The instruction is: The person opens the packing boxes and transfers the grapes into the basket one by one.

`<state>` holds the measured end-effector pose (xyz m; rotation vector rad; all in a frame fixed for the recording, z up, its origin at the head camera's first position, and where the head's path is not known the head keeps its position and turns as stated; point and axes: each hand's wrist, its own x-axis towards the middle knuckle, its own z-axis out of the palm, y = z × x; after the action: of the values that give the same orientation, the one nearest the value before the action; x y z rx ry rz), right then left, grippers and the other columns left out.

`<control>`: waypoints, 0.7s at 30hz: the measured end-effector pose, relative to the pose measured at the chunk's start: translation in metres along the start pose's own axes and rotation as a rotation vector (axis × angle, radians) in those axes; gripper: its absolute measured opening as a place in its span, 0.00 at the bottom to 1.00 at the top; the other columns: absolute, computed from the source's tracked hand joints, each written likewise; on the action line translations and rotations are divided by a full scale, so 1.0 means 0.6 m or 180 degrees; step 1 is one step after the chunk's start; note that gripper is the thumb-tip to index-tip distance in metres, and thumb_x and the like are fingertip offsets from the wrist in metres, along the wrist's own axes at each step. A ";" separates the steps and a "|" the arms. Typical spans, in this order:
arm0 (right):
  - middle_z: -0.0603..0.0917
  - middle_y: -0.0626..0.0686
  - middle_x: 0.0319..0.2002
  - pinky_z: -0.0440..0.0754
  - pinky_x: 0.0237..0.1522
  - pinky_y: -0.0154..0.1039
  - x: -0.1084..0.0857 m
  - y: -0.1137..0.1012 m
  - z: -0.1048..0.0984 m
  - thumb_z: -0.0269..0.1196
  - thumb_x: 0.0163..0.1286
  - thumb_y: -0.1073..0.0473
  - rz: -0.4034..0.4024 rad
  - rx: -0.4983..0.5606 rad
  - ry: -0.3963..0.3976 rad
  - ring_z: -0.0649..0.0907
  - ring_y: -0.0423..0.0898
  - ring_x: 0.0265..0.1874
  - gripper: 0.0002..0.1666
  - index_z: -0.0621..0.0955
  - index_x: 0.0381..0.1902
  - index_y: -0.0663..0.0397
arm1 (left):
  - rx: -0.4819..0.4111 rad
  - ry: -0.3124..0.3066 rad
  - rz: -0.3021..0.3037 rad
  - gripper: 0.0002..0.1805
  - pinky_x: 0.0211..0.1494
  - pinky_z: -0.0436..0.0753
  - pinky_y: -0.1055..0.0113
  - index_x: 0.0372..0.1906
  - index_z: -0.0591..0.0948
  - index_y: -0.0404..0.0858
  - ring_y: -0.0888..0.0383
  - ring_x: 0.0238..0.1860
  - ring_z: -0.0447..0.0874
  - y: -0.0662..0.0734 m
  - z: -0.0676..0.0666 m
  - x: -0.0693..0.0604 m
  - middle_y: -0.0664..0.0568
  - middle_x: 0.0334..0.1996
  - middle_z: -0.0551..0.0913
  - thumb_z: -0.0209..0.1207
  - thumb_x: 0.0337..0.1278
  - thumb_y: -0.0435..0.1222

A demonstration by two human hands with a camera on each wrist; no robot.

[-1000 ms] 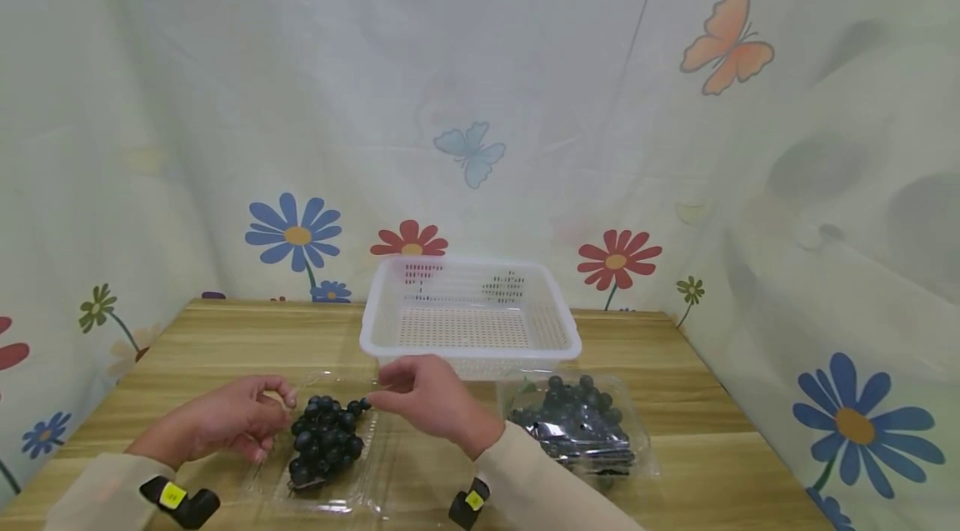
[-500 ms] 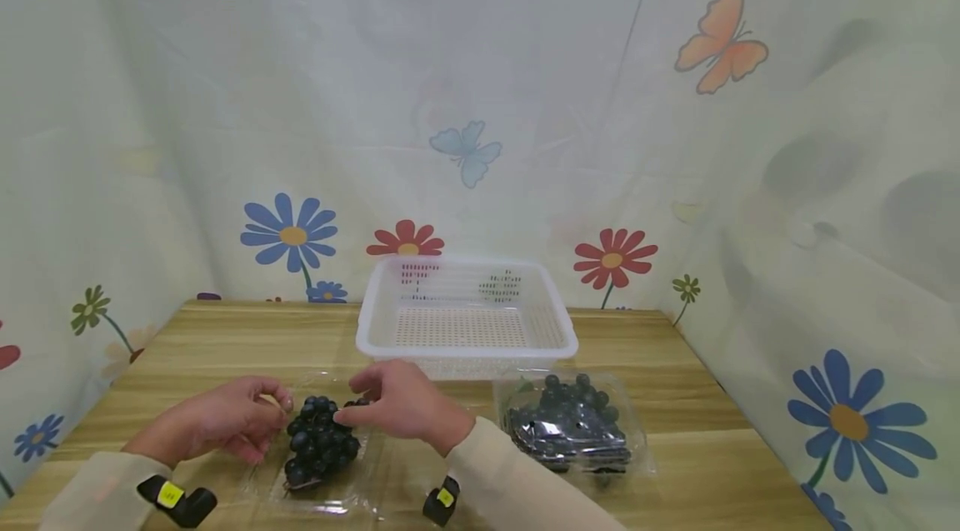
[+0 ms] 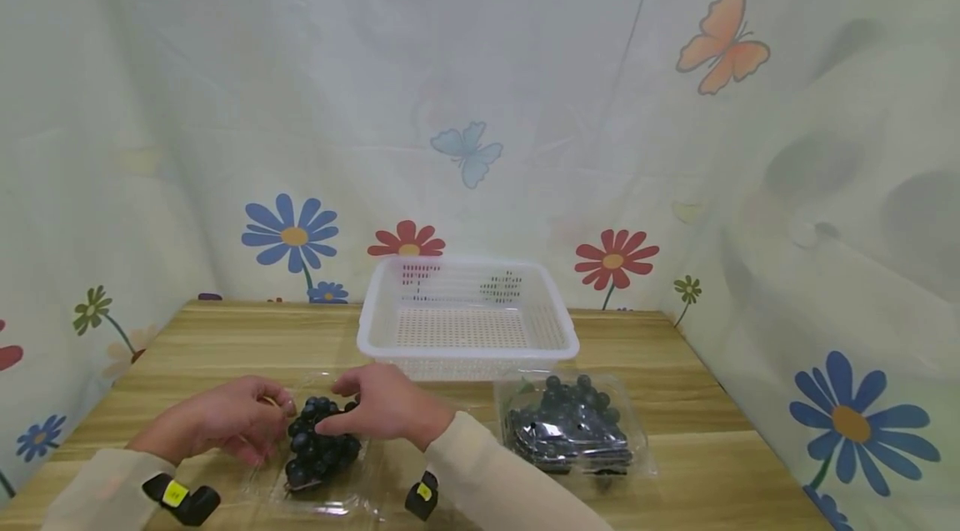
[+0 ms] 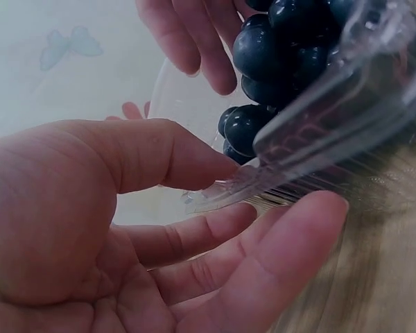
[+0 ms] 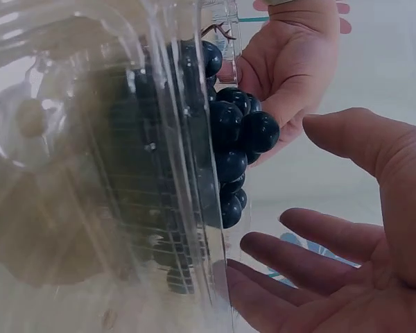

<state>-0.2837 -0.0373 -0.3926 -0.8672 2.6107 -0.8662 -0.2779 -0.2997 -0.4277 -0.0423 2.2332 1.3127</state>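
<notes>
Many glossy round grapes (image 3: 318, 456), left hand (image 3: 228, 421) pinching clear plastic container (image 3: 327, 507)

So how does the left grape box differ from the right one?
The left box stands open, its grapes bare; the right box has clear plastic over its grapes. The left grip pinches the left box's edge; the right box goes unheld. Both are clear, with dark grapes.
</notes>
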 end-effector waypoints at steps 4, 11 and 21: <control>0.88 0.42 0.54 0.83 0.54 0.29 0.007 -0.003 0.001 0.74 0.60 0.39 0.0069 -0.0048 -0.0074 0.84 0.34 0.52 0.33 0.84 0.59 0.47 | 0.0024 -0.0006 -0.0024 0.20 0.38 0.91 0.57 0.61 0.75 0.31 0.49 0.35 0.87 0.001 -0.001 0.004 0.42 0.42 0.83 0.57 0.67 0.33; 0.87 0.42 0.53 0.84 0.53 0.32 0.019 -0.010 0.003 0.74 0.60 0.37 0.0343 -0.0126 -0.0137 0.83 0.34 0.48 0.34 0.84 0.60 0.45 | 0.0023 0.0008 -0.0026 0.21 0.39 0.91 0.56 0.60 0.74 0.29 0.49 0.37 0.87 0.002 -0.002 0.006 0.42 0.44 0.82 0.56 0.63 0.31; 0.86 0.41 0.49 0.84 0.50 0.32 0.039 -0.023 0.010 0.73 0.59 0.35 0.0473 -0.0332 -0.0159 0.81 0.34 0.42 0.36 0.83 0.60 0.46 | 0.0056 -0.0024 -0.0020 0.22 0.39 0.91 0.56 0.60 0.74 0.28 0.49 0.38 0.87 0.005 -0.001 0.007 0.41 0.46 0.82 0.56 0.61 0.30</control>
<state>-0.2936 -0.0634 -0.3900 -0.6997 2.6566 -0.6662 -0.2827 -0.2975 -0.4269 -0.0376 2.2364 1.2878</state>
